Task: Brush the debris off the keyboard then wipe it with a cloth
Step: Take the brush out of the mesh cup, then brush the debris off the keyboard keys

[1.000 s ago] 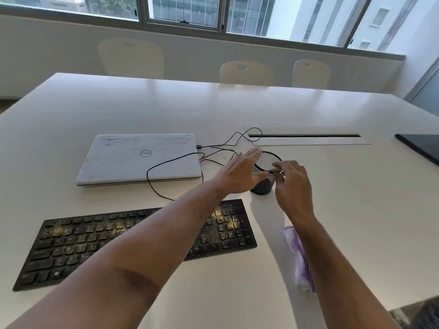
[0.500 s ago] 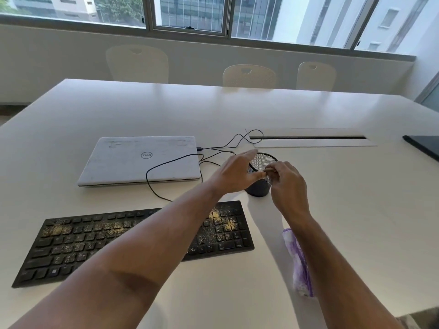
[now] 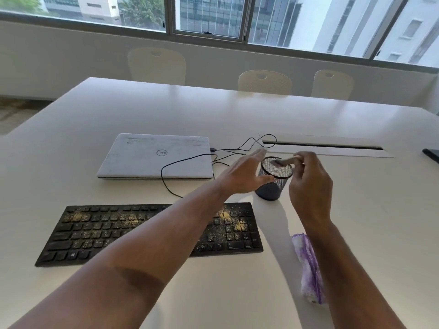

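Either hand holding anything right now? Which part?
Right hand pinches the brush by its handle end, over the mesh cup. Left hand holds nothing.

Bright daylight is pouring in through the windows [image 3: 209,17] at the far wall, washing the pale worktop [image 3: 356,210] and glaring softly along its far half. Soft shadows are falling toward the viewer beneath the forearms. The wide lens is bowing the window frames and worktop edges near the borders. The right hand [image 3: 308,184] is blurring slightly at its fingertips; the rest is staying fairly sharp.
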`<action>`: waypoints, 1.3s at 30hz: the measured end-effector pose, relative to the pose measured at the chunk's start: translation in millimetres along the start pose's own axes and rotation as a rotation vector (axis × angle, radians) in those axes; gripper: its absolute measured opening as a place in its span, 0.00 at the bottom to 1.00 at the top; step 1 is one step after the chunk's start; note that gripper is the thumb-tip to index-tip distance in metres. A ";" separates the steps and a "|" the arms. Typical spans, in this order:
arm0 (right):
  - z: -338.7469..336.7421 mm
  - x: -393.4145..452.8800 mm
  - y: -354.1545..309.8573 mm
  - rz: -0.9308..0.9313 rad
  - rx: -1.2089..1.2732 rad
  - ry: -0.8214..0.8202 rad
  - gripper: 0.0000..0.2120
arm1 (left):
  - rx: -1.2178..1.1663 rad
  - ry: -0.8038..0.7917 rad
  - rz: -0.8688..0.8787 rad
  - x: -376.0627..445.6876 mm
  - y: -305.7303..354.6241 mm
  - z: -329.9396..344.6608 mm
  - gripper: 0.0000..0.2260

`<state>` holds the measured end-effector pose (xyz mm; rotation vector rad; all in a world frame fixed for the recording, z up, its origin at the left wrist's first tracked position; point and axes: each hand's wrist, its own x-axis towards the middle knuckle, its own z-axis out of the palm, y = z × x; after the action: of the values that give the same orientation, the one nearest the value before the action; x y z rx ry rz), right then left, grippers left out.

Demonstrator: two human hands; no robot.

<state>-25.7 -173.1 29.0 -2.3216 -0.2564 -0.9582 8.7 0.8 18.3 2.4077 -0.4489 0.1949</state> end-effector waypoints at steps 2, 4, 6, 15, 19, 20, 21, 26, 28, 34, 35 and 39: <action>-1.1 -0.8 -12.6 -0.002 0.035 0.013 0.05 | 0.024 0.003 -0.001 -7.4 -5.6 -7.1 0.41; -0.2 -3.4 -27.5 -0.008 0.093 0.020 0.05 | 0.045 0.009 -0.012 -18.3 -13.7 -16.5 0.41; 2.1 -7.2 -43.7 -0.017 0.145 0.028 0.06 | 0.059 0.039 -0.022 -33.4 -23.2 -27.9 0.40; 34.4 -35.4 -119.9 0.183 0.468 -0.105 0.07 | 0.100 0.157 -0.121 -136.6 -76.5 -90.7 0.36; 50.0 -54.9 -156.4 0.188 0.585 -0.214 0.10 | 0.098 0.213 -0.188 -187.3 -100.5 -123.6 0.35; 54.0 -59.5 -163.8 0.184 0.594 -0.232 0.10 | 0.094 0.226 -0.209 -199.9 -106.6 -131.5 0.34; 57.1 -63.8 -171.8 0.177 0.598 -0.250 0.10 | 0.090 0.242 -0.231 -212.0 -113.5 -139.1 0.33; 73.3 -83.2 -207.8 0.162 0.627 -0.346 0.11 | 0.066 0.347 -0.320 -268.1 -145.5 -173.9 0.26; 80.0 -89.9 -221.2 0.151 0.639 -0.382 0.13 | 0.079 0.364 -0.356 -285.5 -161.0 -184.1 0.25; 94.2 -103.9 -259.3 0.067 0.680 -0.528 0.12 | 0.170 0.357 -0.442 -322.6 -201.1 -195.5 0.21; 96.2 -105.2 -264.5 0.053 0.672 -0.553 0.12 | 0.185 0.341 -0.448 -327.3 -205.1 -194.7 0.22; 108.1 -106.5 -281.8 0.025 0.655 -0.655 0.10 | 0.224 0.277 -0.475 -346.4 -218.3 -184.5 0.23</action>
<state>-149.9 122.0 25.5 -1.9245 -0.6859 -0.0297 -237.2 368.8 -58.4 2.5727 0.2859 0.3729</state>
